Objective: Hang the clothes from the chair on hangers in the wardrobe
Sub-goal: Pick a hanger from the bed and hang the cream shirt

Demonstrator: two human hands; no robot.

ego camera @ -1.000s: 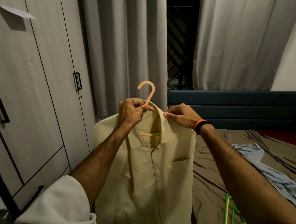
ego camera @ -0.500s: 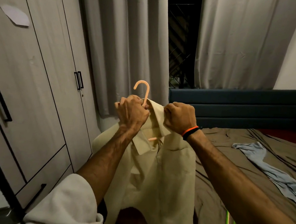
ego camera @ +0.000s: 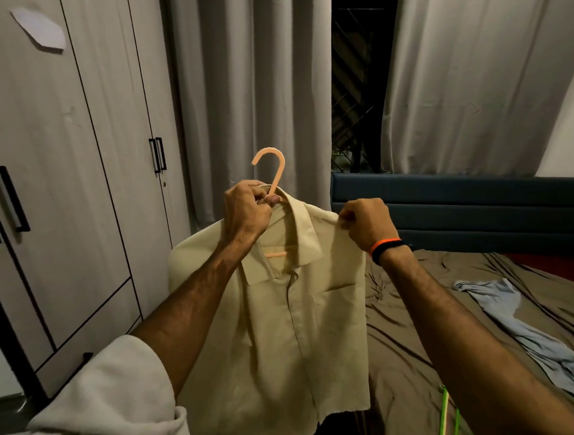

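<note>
Shirt (ego camera: 293,305) is on the hanger (ego camera: 271,169), held up beside the closed wardrobe (ego camera: 63,170). Left hand (ego camera: 245,211) fingers clamp the hanger neck; right hand (ego camera: 367,224) pinches the shoulder. We should square that shoulder, then free a hand for the door.

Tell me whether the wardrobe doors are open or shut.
Shut. The wardrobe doors lie flush, handles side by side, no interior showing.

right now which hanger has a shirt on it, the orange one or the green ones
The orange hanger: the cream shirt hangs on it, left hand at its neck, right hand pinching the shoulder. The green hangers lie bare on the bed.
</note>
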